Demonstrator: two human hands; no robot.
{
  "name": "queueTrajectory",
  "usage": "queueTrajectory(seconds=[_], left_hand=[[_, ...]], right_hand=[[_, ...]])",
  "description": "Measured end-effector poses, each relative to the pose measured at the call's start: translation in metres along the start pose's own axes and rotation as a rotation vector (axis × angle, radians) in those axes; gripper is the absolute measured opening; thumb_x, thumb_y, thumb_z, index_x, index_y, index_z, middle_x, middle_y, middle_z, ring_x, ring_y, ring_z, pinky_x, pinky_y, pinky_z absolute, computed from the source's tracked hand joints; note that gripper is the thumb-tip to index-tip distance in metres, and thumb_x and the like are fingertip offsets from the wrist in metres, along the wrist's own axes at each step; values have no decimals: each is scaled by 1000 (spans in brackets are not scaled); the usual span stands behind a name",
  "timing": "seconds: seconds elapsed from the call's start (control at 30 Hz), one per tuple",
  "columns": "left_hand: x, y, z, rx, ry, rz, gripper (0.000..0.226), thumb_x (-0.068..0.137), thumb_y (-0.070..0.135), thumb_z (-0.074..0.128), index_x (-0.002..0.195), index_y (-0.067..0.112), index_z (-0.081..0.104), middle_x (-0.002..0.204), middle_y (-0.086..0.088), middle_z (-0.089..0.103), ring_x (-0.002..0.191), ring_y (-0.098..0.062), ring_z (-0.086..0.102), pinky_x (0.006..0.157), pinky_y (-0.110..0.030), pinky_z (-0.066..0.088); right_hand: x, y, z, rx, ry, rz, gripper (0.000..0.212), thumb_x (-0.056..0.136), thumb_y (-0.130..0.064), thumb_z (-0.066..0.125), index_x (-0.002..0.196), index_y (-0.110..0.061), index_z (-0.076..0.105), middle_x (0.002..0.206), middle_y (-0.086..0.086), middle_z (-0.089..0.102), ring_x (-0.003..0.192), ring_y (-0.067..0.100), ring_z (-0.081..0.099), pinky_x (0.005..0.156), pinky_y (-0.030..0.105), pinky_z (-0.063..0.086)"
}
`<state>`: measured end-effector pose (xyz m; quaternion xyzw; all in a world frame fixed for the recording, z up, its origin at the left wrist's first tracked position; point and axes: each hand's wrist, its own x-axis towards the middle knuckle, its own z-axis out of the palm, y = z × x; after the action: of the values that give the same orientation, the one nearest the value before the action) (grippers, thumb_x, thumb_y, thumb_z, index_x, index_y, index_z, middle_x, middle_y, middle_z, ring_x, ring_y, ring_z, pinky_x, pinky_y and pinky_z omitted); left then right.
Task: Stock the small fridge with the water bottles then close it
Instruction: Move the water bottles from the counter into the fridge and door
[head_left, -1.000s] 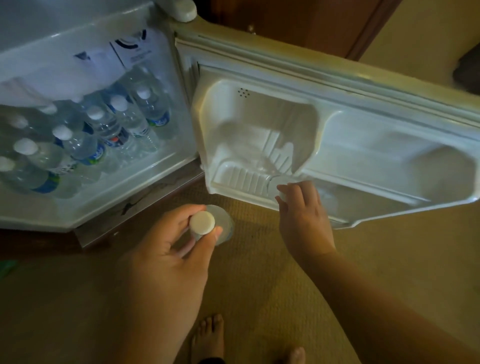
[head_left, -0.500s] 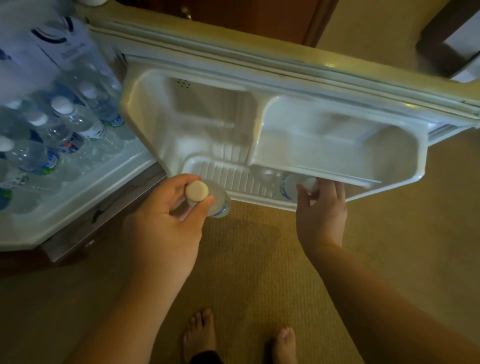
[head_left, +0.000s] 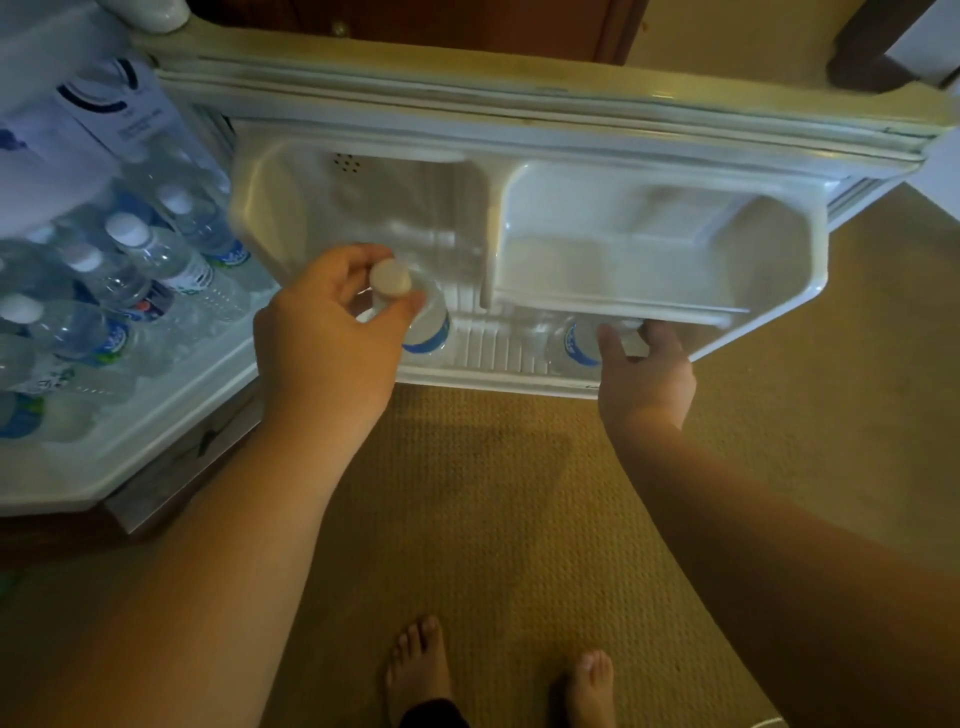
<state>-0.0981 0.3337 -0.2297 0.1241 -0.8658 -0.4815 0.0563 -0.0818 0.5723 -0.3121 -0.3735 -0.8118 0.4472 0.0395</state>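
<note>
The fridge door (head_left: 545, 119) stands wide open, its inner side facing up toward the camera. Along its near edge runs a ribbed door shelf (head_left: 498, 348).

The left hand (head_left: 332, 332) grips a water bottle (head_left: 423, 322) by the neck, thumb and fingers curled just under its white cap (head_left: 390, 277). This bottle stands upright at the left end of the door shelf; whether its base rests on the ribs cannot be told.

The right hand (head_left: 644, 364) reaches in from the near edge at the right end of the same shelf. Its fingers are curled round a second bottle (head_left: 576, 343), which sits under the overhanging upper door tray (head_left: 649, 244). Only the blue-labelled body of this bottle shows; the tray hides its top.

A bare stretch of ribbed shelf lies between the two bottles, so they are apart.

To the left, inside the fridge (head_left: 171, 415), many more stocked bottles (head_left: 130, 280) lie packed side by side with white caps pointing outward, filling the floor of the compartment right up to its front edge.

Below the door is tan carpet (head_left: 493, 493), and two bare feet (head_left: 421, 665) stand on it at the bottom of the view.
</note>
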Motion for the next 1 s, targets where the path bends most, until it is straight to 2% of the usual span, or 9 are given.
queueTrajectory(seconds=[0.07, 0.23, 0.4, 0.5, 0.53, 0.6, 0.67, 0.87, 1.0], left_hand=[[9, 1, 7, 12, -25, 15, 34, 83, 34, 82, 115, 31, 71, 103, 17, 74, 97, 0, 70, 84, -22, 55], [29, -12, 30, 50, -110, 11, 30, 85, 29, 81, 113, 27, 71, 103, 15, 72, 98, -3, 66, 74, -9, 43], [30, -31, 54, 42, -151, -28, 28, 80, 29, 85, 104, 30, 72, 100, 18, 73, 97, -1, 68, 80, -13, 50], [22, -37, 67, 38, -181, -82, 28, 80, 30, 86, 103, 34, 70, 101, 19, 73, 98, -2, 68, 84, -19, 52], [18, -38, 72, 66, -190, -67, 28, 81, 32, 85, 104, 36, 70, 101, 19, 72, 98, -3, 68, 82, -18, 50], [10, -41, 80, 104, -192, -29, 27, 84, 33, 81, 108, 35, 69, 100, 20, 69, 99, -2, 65, 76, -11, 43], [5, -43, 89, 107, -176, -11, 27, 86, 36, 79, 112, 34, 70, 102, 19, 69, 98, -1, 62, 73, -7, 38], [5, -60, 117, 71, -57, 93, 39, 87, 50, 72, 119, 27, 68, 109, 11, 68, 102, -13, 63, 88, -39, 57], [9, -76, 126, 71, -88, 0, 55, 75, 64, 76, 120, 36, 62, 116, 5, 65, 105, -14, 63, 90, -37, 56]], right_hand=[[2, -2, -1, -11, -52, 4, 38, 98, -41, 63, 130, -21, 61, 90, -15, 57, 74, 8, 54, 71, 26, 43], [6, -5, -1, -30, -91, 16, 50, 96, -49, 63, 137, -21, 59, 106, -6, 64, 86, 13, 57, 76, 29, 43], [-2, 0, -5, -16, -113, 24, 49, 99, -39, 61, 144, -23, 51, 125, -6, 63, 96, 11, 53, 80, 27, 39], [-11, 8, -8, 5, -133, 59, 61, 100, -36, 62, 155, -30, 37, 111, -16, 63, 83, 2, 59, 72, 17, 43], [-14, 12, -9, 9, -143, 60, 65, 99, -35, 62, 157, -32, 33, 113, -18, 63, 87, 2, 62, 75, 16, 44], [-18, 19, -10, 8, -160, 47, 68, 99, -37, 63, 158, -31, 31, 140, -14, 58, 115, 10, 63, 87, 22, 43], [-19, 24, -11, 4, -173, 48, 67, 98, -38, 64, 157, -32, 32, 149, -10, 52, 124, 12, 59, 88, 26, 42], [-12, 34, -6, 8, -209, 47, 67, 96, -38, 68, 155, -34, 37, 151, -10, 51, 126, 12, 58, 101, 39, 52], [-11, 37, -1, 12, -231, 47, 67, 95, -40, 69, 154, -36, 37, 150, -9, 52, 127, 13, 57, 99, 42, 53]])
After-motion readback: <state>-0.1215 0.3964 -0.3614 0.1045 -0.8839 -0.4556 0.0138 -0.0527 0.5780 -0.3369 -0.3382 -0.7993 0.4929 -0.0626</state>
